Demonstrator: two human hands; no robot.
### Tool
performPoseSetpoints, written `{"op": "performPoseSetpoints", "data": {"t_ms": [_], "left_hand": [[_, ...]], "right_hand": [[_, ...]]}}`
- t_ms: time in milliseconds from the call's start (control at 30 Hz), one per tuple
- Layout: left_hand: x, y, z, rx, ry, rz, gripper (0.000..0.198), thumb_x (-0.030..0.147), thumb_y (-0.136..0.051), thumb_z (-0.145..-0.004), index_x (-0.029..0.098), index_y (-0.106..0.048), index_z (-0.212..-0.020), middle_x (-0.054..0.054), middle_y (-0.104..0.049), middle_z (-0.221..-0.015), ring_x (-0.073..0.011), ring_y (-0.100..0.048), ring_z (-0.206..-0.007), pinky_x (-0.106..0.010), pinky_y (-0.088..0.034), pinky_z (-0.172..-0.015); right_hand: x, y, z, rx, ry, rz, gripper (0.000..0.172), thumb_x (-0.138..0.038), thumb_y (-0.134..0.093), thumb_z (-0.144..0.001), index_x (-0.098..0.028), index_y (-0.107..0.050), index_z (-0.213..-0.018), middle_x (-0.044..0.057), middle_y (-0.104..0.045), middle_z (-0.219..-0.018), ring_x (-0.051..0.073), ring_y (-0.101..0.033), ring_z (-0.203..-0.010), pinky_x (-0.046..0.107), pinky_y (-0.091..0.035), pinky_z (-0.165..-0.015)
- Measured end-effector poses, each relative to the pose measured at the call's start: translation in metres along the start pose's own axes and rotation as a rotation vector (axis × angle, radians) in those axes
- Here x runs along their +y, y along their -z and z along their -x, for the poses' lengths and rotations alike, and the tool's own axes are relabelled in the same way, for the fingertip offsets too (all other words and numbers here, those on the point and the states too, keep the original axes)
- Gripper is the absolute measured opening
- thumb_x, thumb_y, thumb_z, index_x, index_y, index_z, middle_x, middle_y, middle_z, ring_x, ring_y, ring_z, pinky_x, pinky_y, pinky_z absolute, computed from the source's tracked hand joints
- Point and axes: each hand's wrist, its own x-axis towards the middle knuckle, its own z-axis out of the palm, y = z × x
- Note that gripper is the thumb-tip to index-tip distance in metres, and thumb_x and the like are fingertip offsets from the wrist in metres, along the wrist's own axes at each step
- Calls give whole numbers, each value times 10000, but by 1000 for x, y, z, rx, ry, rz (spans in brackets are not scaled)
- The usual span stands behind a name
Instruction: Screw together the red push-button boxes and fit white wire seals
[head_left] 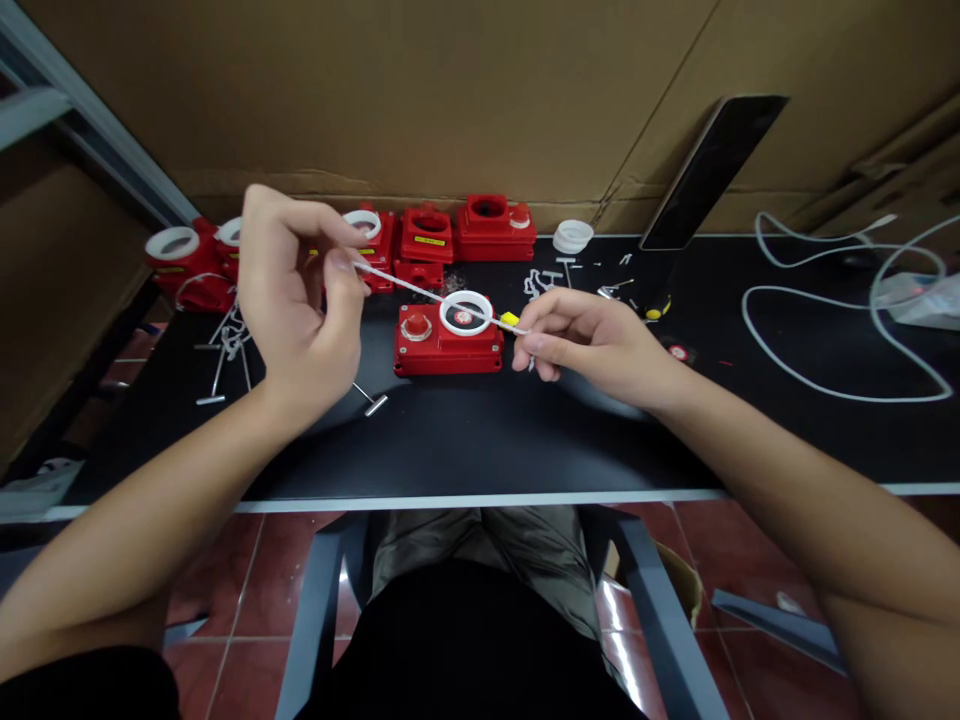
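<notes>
A thin white cord (412, 287) runs taut between my two hands, slanting down to the right above a red box. My left hand (300, 290), raised higher, pinches its upper end between thumb and index finger. My right hand (581, 340) grips the lower part with its fingertips, and a short white bit hangs below them. The red box (450, 350) lies on the table under the cord, with a white ring and a red knob on top. A metal T-shaped rod (375, 405) shows below my left hand; whether it joins the cord is hidden.
Several red boxes (495, 235) stand along the cardboard wall. White rings (573, 236) are stacked right of them. T-shaped rods with white strands (217, 375) lie at left. A phone-like black slab (712, 175) leans on the wall; a pale cable (810, 385) loops at right.
</notes>
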Motion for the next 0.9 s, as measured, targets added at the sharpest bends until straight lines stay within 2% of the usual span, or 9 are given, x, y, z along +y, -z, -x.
{"op": "performPoseSetpoints", "data": {"t_ms": [100, 167, 300, 333, 467, 500, 567, 733, 900], "left_hand": [[-6, -2, -5, 60, 24, 17, 389, 510, -684, -1225, 277, -529, -1494, -28, -550, -1309, -221, -646, -1322, -447, -620, -1026], [-13, -2, -8, 128, 16, 22, 385, 558, -637, -1248, 275, -544, -1493, -22, -531, -1288, -200, -659, -1265, -421, -619, -996], [-24, 7, -15, 455, -108, 50, 351, 553, -497, -1312, 250, -653, -1395, 4, -494, -1223, -57, -577, -836, -319, -566, -727], [-23, 10, -18, 475, -124, 41, 337, 527, -533, -1309, 231, -691, -1341, 10, -499, -1187, -34, -547, -777, -301, -539, -666], [-9, 21, -29, 418, -51, 5, 135, 210, -589, -1291, 175, -672, -1190, 38, -485, -1085, 6, -556, -748, -259, -558, -644], [-7, 22, -31, 479, -73, -7, 137, 212, -631, -1275, 171, -666, -1148, 50, -473, -1062, 20, -530, -718, -244, -534, -627], [-6, 20, -32, 428, -43, -14, 192, 333, -689, -1273, 175, -695, -1164, 55, -517, -1067, 6, -563, -757, -268, -558, -691], [-16, -1, -24, 592, -58, 180, 497, 668, -854, -1107, 178, -770, -1085, 18, -605, -985, -75, -525, -738, -318, -423, -647], [4, -5, -14, 328, -126, 88, 333, 518, -700, -1167, 214, -744, -1038, -42, -641, -937, -206, -602, -896, -425, -481, -790]], "right_hand": [[0, -1, 1, -28, -18, -5, 408, -538, -1003, -959, -223, -777, -1086, 57, -874, -906, 136, -677, -648, 301, -587, -623], [-1, 0, 1, -43, -23, 4, 390, -519, -999, -966, -215, -788, -1087, 61, -881, -910, 134, -685, -647, 295, -588, -620], [-3, -1, 1, -73, -13, 9, 347, -507, -969, -999, -211, -797, -1059, 66, -885, -945, 135, -695, -676, 294, -600, -637], [-3, -1, 1, -76, -9, 11, 347, -512, -964, -1004, -212, -802, -1067, 69, -886, -964, 137, -698, -692, 296, -607, -647], [-5, -1, 1, -78, 2, 17, 333, -500, -956, -1017, -208, -813, -1092, 61, -875, -979, 132, -708, -729, 286, -622, -677], [-5, 0, 2, -83, 0, 13, 332, -494, -958, -1017, -207, -809, -1094, 58, -874, -966, 131, -711, -724, 283, -622, -675], [-6, 1, 2, -96, -20, 3, 351, -497, -967, -1009, -205, -795, -1101, 55, -876, -929, 134, -717, -700, 277, -613, -647], [-6, 2, 3, -115, -82, -31, 421, -542, -957, -1016, -181, -758, -1101, 78, -893, -916, 139, -753, -661, 259, -607, -605], [-7, -2, 4, -157, -91, -125, 381, -516, -951, -1029, -180, -780, -1087, 89, -910, -973, 146, -795, -714, 269, -656, -666]]}}
